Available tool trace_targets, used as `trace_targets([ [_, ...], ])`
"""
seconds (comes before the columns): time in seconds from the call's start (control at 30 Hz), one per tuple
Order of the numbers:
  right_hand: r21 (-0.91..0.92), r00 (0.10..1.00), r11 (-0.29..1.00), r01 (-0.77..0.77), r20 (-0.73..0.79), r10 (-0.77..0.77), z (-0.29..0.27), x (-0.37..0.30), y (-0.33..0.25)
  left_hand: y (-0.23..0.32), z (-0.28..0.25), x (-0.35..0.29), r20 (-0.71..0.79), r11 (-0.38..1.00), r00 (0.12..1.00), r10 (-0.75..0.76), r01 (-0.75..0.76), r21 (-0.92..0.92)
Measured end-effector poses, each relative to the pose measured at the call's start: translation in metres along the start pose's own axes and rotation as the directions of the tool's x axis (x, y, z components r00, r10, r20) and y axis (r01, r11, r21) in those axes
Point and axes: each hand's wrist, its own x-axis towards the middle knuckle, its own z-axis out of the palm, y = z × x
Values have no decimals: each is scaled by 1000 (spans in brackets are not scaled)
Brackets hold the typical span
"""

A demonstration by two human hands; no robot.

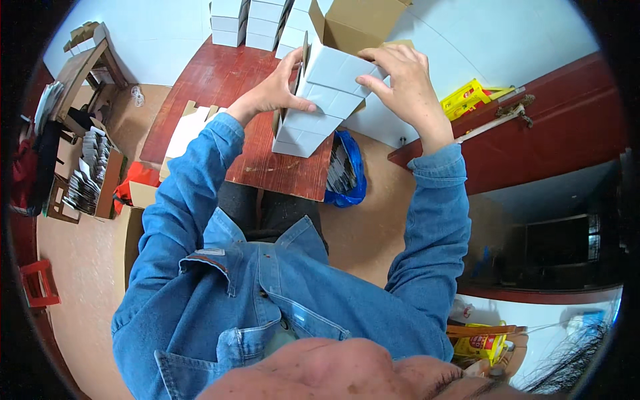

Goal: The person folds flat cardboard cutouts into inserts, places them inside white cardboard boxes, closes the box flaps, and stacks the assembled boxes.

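A stack of several white cardboard boxes (325, 100) stands on the near right end of the red table (257, 150). The top box is open, and its brown inner flap (363, 25) stands up at the back. My left hand (275, 91) grips the stack's left side, thumb across the front face and fingers partly hidden along the edge. At the upper right, my right hand (407, 77) clasps the rim of the top box, its thumb against the front face. What lies inside that box is hidden from here.
More white boxes (265, 23) are stacked at the table's far end. Flat cardboard (189, 133) lies at its left edge. A blue bag (352, 177) of thin packets is by the right edge. A carton (109, 177) of packets sits on the floor at left.
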Motion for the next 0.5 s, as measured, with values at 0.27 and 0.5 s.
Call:
trace_targets([
  [0.27, 286, 959, 957, 38, -280, 46, -24, -18, -29, 1, -32, -38, -95, 991, 995, 43, -31, 127],
  [0.5, 771, 913, -539, 339, -409, -12, -51, -40, -158, -22, -88, -143, -249, 967, 959, -134, 181, 179],
])
